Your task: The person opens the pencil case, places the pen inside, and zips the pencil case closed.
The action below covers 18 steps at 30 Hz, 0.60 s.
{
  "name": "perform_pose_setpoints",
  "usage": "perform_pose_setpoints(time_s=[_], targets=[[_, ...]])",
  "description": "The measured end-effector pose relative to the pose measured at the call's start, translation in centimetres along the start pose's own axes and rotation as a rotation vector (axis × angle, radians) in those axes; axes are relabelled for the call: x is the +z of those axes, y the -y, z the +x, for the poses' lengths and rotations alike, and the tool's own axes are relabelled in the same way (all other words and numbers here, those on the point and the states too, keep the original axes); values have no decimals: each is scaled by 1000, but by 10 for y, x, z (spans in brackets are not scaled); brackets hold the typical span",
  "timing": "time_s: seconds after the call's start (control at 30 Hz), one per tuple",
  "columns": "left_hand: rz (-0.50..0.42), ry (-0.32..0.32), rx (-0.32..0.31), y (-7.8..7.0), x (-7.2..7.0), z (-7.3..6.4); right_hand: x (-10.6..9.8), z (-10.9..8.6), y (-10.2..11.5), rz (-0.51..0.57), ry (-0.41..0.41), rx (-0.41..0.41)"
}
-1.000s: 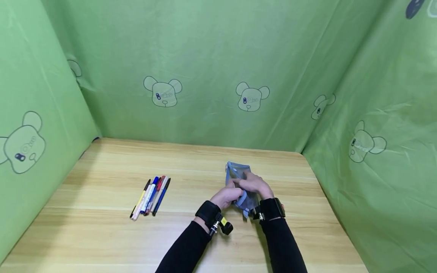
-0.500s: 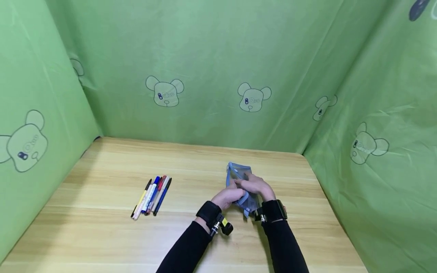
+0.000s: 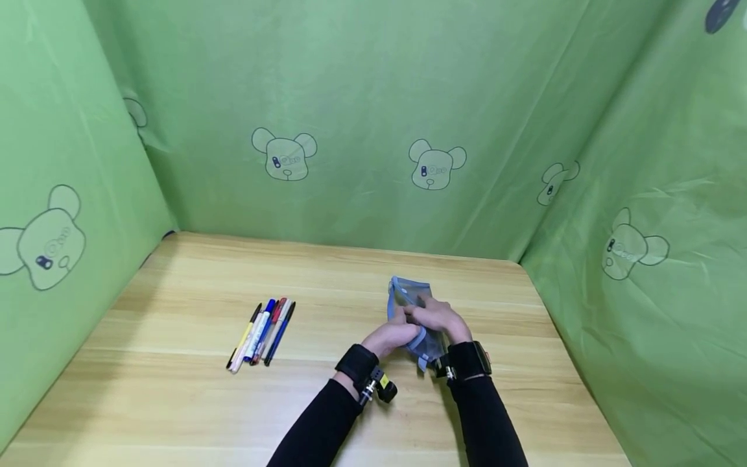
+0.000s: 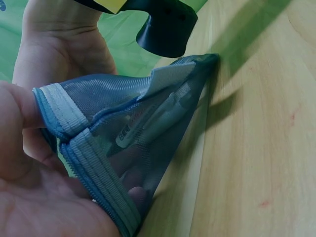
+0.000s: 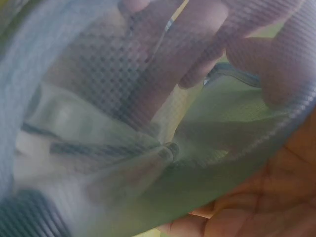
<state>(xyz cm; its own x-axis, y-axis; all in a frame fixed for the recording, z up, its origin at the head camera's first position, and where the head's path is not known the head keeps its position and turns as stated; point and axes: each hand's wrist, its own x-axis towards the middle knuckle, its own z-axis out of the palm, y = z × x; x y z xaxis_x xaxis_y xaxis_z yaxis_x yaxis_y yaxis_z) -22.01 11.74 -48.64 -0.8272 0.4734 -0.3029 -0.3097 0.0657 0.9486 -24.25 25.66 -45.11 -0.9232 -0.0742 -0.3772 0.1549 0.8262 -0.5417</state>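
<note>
Left grip (image 3: 392,336) and right grip (image 3: 439,316) both hold the mesh pouch (image 3: 429,342), bent fingers about its rim; overlapping hands and mesh hide where several fingertips press. Behind the pouch, and off to both sides of it, hangs a green curtain (image 3: 350,84), its top cut off in the head view. Beneath the pouch spreads the wooden desk (image 3: 175,389): its far edge runs behind the pouch, its near edge is out of frame, and a stretch of wood extends from the pouch to the right-hand curtain. Black sleeves (image 3: 318,421) enter on the pouch's near side, also cut off. Well left of the pouch, across a broad strip of wood, pens (image 3: 262,334) lie bunched so tightly that counting them is hard. Through the pouch's mesh, the left wrist view shows a pale stick-shaped thing (image 4: 158,116), its ends veiled. Blurred mesh fills much of the right wrist view.
</note>
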Motion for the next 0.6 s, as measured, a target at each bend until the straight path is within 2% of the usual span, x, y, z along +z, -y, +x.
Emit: perform_pose_setpoints(time_s=[0.23,0.33,0.43,0.6], targets=[[90,6,0,-1,-2,-2,-1,2,-3,31,17,-3],[150,-28,20,-1,-2,-5,1,3,-3,2,13,-10],[198,-62,68,-1,-1,-7,2,3,-2,-30,2,-19],[292,-158,126,3,-1,-11,4,2,-1,-42,-5,-21]])
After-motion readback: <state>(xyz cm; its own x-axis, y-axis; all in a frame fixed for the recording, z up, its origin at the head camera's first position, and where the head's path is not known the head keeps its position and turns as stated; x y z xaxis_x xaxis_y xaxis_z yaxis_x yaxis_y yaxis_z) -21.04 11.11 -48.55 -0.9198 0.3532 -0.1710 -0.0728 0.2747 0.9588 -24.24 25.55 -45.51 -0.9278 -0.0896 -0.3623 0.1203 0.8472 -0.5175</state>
